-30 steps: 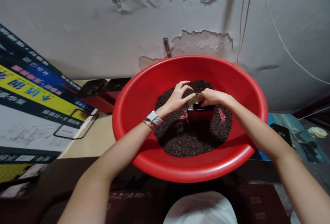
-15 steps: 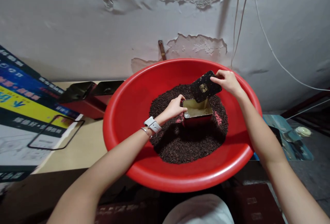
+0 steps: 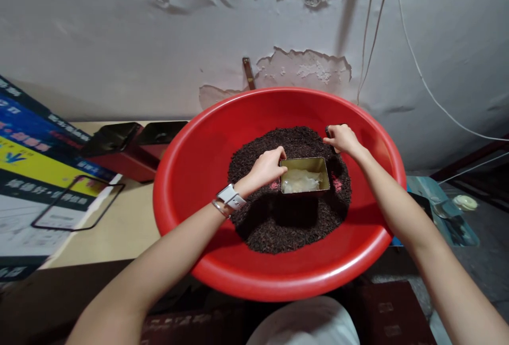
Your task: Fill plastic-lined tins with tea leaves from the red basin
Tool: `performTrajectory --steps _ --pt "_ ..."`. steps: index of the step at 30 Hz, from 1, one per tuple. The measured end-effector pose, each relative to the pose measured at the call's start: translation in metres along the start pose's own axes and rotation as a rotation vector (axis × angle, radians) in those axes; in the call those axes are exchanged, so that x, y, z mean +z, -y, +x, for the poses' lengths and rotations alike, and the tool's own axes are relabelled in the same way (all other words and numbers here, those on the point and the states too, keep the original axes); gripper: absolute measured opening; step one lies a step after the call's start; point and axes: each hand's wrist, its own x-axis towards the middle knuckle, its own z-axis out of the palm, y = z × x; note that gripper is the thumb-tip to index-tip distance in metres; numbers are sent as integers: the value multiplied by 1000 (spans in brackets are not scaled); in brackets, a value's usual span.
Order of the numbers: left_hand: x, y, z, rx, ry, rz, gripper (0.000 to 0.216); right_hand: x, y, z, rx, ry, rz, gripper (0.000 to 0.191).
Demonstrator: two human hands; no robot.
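Open tin within a wide basin, seen from the head. The tin (image 3: 304,165), rectangular and pale yellowish inside, stands near the middle of the red basin (image 3: 292,284), amid a broad bed of dark, leaf-like pieces (image 3: 278,239); crumpled translucent film (image 3: 302,182) lies within it. The left hand (image 3: 267,168) holds the tin at its left wall, the grip clamped on the rim between thumb and fingers. The right hand (image 3: 344,139) is raised beyond the tin's far right corner, apart from it, its grip closed on a dark lid (image 3: 328,132) — mostly hidden behind the fingers. Pink patches (image 3: 337,184) show on either side of the tin; their nature cannot be told. On the left wrist sit a white-strapped watch (image 3: 230,196) and a thin bracelet (image 3: 220,209).

Left of the basin, a pale tabletop (image 3: 115,239) carries two dark-topped red containers (image 3: 115,149), side by side, and a printed carton (image 3: 43,175) — a thin black frame (image 3: 63,228) stands before it. Behind rises a grey wall (image 3: 119,43) with peeling plaster, a white cord (image 3: 409,37) hanging at right.
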Motion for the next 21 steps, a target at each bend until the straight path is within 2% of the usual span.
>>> performTrajectory --steps 2,5,8,10,12,14,15,17,19,21 --pt "-2 -3 -2 26 2 -8 11 10 7 -2 -48 125 -85 26" --pt "-4 -7 -4 103 24 -21 12 27 18 -5 -115 289 -176 30" --pt "-5 -9 -6 148 30 -11 13 36 24 -4 -120 378 -198 33" --pt "-5 -10 -7 145 24 9 13 26 24 -5 -84 343 -201 38" --pt "-5 -9 -7 131 13 40 12 2 24 -9 -54 196 -148 44" --pt "-4 -9 -6 118 4 74 12 -27 28 -20 -120 80 -1 45" --pt "-4 -10 -6 110 0 90 12 -40 33 -28 -209 109 96 44" --pt "-4 -10 -6 93 -2 120 12 -54 47 -45 -385 297 206 36" --pt "-5 -11 -7 87 -3 150 12 -50 64 -59 -438 387 119 21" --pt "-6 -12 -8 93 -8 169 12 -34 80 -67 -422 428 -36 14"
